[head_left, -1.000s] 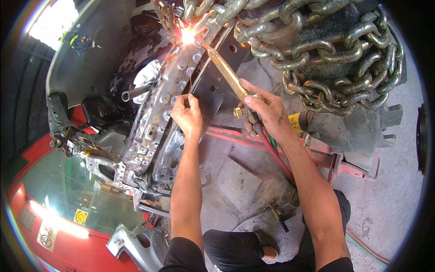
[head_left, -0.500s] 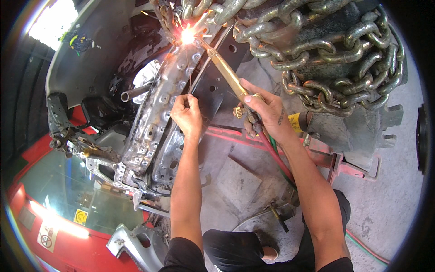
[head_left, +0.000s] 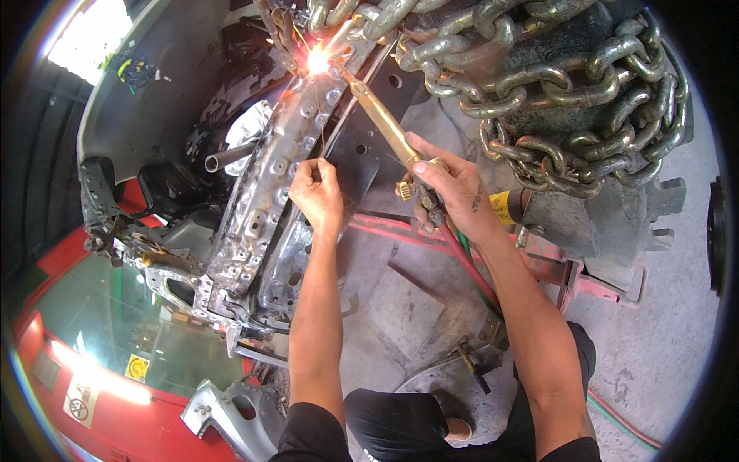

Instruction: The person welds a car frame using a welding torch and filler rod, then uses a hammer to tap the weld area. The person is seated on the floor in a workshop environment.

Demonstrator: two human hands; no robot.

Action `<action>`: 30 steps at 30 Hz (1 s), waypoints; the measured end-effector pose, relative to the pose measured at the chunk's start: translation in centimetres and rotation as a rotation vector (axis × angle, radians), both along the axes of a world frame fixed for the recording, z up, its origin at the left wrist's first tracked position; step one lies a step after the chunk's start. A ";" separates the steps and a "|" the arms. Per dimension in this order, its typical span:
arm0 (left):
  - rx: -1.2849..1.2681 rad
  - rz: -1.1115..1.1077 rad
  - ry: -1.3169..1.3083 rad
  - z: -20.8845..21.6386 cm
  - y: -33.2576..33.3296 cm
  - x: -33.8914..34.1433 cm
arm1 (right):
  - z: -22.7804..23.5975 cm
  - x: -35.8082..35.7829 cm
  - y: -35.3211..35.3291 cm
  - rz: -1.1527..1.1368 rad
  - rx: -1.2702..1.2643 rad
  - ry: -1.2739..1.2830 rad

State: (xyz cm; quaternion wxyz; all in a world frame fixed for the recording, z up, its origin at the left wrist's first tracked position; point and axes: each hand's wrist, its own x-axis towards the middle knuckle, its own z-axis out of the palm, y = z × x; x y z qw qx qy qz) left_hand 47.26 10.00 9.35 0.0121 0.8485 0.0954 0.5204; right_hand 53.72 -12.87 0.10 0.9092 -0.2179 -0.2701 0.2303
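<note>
My right hand [head_left: 456, 187] is wrapped round a brass gas torch [head_left: 385, 127], near its valve knobs, with a red and a green hose [head_left: 468, 250] trailing back from it. The torch points up and left, and at its tip a bright glow [head_left: 319, 60] with sparks hides the heated spot. That spot lies at the far end of a bare metal car body rail [head_left: 265, 192] with several holes. Fingers pinched, my left hand [head_left: 317, 196] holds a thin filler wire [head_left: 320, 123] that runs up toward the glow.
Heavy chains [head_left: 570, 88] hang at the upper right, close to the torch. A pipe [head_left: 231, 157] sticks out left of the rail. Below are a red vehicle with a windscreen [head_left: 146, 331], a silver body panel [head_left: 235, 412] and a red steel frame [head_left: 550, 266].
The spray of sparks round the glow has a different shape. Both hands and the torch stay almost where they were.
</note>
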 end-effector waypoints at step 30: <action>-0.016 -0.010 -0.011 0.0 0.9 0.1 | 0.0 0.1 0.0 0.036 0.002 0.017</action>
